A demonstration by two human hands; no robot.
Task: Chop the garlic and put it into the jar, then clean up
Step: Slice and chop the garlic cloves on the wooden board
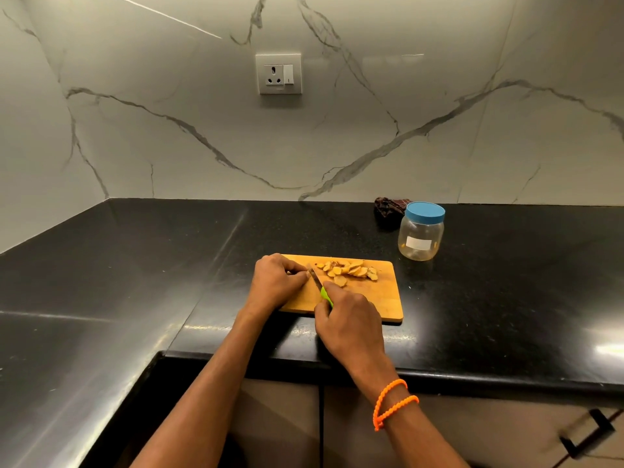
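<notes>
Both hands curled: right hand (347, 319) grips knife (320, 287); left hand (277, 282) hides garlic piece.

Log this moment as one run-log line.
stage: chopping | left hand: holds piece on board | right hand: grips knife | slices: on board | jar: lidded, empty

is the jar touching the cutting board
Apart. In the head view the jar stands beyond the right far corner of the cutting board, and a strip of black counter shows plainly between them.
</notes>
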